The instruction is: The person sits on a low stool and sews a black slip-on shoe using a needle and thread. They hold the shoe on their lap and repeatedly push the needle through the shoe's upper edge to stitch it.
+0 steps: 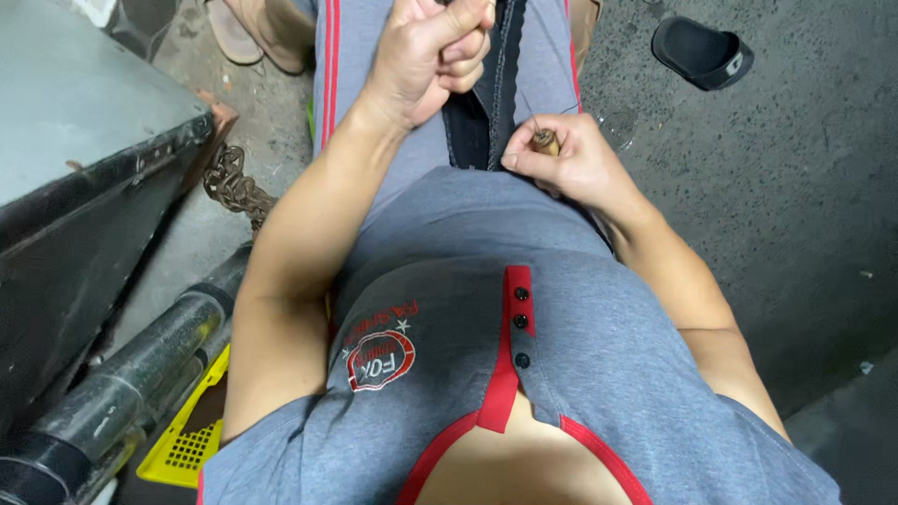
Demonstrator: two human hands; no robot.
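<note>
Two hands work a dark strip over the lap.

The left hand [432,56], at 12 o'clock, has its fingers fisted tight on the dark strip [472,131]; the right hand [566,159], at 1 o'clock, pinches a small wooden-handled tool [545,141]. One black sandal [702,51] lies at 2 o'clock, one rusty chain [234,187] at 9, one yellow crate [187,440] at 7.

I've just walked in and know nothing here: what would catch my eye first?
Top centre, the left hand is clenched in a fist over a dark strip of fabric lying on the lap. Just right of it, the right hand pinches a small wooden-handled tool. A rusty chain lies at the left, a black sandal top right.
</note>
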